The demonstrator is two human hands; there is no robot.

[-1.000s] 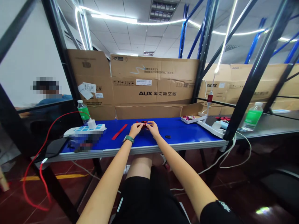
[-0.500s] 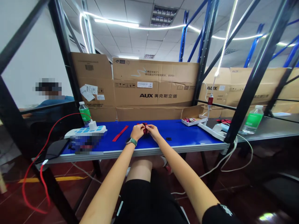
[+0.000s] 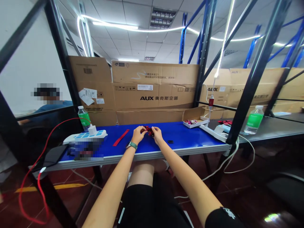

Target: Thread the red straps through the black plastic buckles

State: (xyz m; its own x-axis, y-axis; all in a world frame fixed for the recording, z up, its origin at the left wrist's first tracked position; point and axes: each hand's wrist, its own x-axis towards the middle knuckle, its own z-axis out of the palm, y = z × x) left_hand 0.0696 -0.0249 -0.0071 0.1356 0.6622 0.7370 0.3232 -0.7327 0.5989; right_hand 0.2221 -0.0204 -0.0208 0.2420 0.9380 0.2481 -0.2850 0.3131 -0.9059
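Note:
Both my hands meet over the middle of the blue table [image 3: 190, 141]. My left hand [image 3: 137, 134], with a green watch at the wrist, pinches one side of a small red and black piece [image 3: 148, 129]. My right hand [image 3: 156, 134] pinches the other side of the same piece. A flat red strap [image 3: 121, 137] lies on the table to the left of my left hand. To the right of my right hand lies a small black ring-like part [image 3: 170, 141].
A white power strip [image 3: 83, 137] and a green-labelled bottle [image 3: 84, 118] stand at the table's left. A small cardboard tray [image 3: 196, 118] with red parts is at the back right. Large cardboard boxes [image 3: 154, 91] wall the back. Another person sits far left. Black rack posts [image 3: 247, 91] flank the table.
My hands stay together on the red and black piece; the fingers shifted slightly. The view moved a little.

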